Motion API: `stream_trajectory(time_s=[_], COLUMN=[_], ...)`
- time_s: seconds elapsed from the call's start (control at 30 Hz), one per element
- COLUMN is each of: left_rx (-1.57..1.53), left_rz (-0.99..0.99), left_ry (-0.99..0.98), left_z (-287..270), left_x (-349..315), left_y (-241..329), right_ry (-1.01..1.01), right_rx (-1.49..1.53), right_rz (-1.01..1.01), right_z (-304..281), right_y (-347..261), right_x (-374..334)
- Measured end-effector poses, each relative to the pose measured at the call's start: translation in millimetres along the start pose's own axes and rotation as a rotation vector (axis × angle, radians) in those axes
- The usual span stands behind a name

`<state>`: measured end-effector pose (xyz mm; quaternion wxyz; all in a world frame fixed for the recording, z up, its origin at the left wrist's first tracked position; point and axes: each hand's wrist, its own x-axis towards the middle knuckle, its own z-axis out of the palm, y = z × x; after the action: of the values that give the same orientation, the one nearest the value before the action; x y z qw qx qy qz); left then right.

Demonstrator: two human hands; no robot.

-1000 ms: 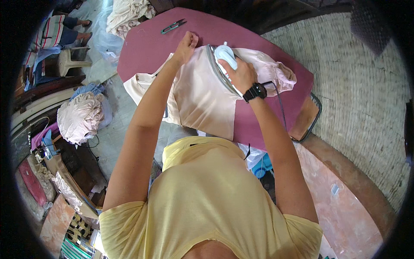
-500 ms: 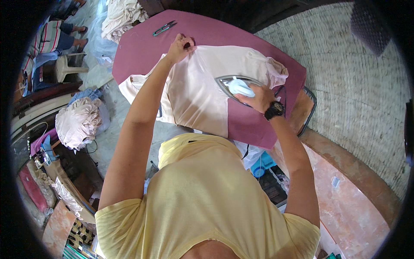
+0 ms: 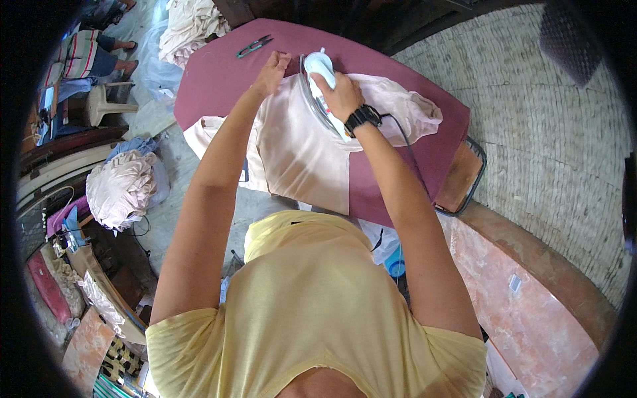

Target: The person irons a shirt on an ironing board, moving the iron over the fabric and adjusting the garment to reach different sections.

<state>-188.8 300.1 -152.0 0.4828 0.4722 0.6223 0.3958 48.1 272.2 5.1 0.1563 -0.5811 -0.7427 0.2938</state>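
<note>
A pale pink garment (image 3: 292,152) lies spread over the maroon-covered ironing board (image 3: 358,53), its near part draping over the front edge. My right hand (image 3: 342,96), with a black watch at the wrist, is closed round the handle of a white and light-blue iron (image 3: 318,64). The iron rests along the garment's upper middle, and its dark cord trails down to the right. Just left of the iron, my left hand (image 3: 271,74) lies at the garment's far edge, fingers stretched out and holding nothing. Beyond it are small green-handled thread snips (image 3: 254,46).
Crumpled pale cloth heaps lie on the floor at left (image 3: 123,189) and beyond the board (image 3: 192,30). A plastic chair (image 3: 109,103) stands at the far left, near a seated person's legs (image 3: 119,56). The board's metal frame end (image 3: 481,176) juts out on the right.
My right hand has carried the iron leftward and away from me, turning its tip farther from me. My left hand has loosened from its pinch on the garment's edge and straightened its fingers.
</note>
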Motion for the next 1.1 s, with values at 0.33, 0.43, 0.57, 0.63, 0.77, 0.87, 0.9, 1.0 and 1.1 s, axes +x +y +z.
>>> stream_trajectory(time_s=[0.33,0.43,0.57,0.63,0.77,0.87,0.9,1.0,1.1], left_rx=[0.012,0.162,0.494,0.528,0.609,0.585,0.592,0.657,0.645], left_rz=[-0.042,0.046,0.244,0.175,0.189,0.181,0.177,0.205,0.229], left_ry=[0.069,0.123,0.065,0.070,0.081,0.077,0.092,0.130,0.134], left_z=[2,10,18,21,24,25,23,20,22], left_x=[-8,-18,-39,-46,-45,-46,-44,-38,-35], left_y=[19,39,50,68,68,73,70,53,51], right_ry=[-0.115,-0.236,-0.095,0.010,0.203,0.165,0.220,0.130,0.185], right_rx=[0.030,-0.055,0.039,-0.044,-0.086,-0.002,-0.033,0.032,-0.032], right_rz=[0.048,0.012,0.144,0.248,0.219,0.314,0.280,0.330,0.261], right_z=[-6,-18,-49,-67,-55,-54,-54,-56,-47], right_y=[-7,10,61,75,84,64,52,49,84], right_x=[-2,-17,-73,-95,-85,-46,-37,-34,-73])
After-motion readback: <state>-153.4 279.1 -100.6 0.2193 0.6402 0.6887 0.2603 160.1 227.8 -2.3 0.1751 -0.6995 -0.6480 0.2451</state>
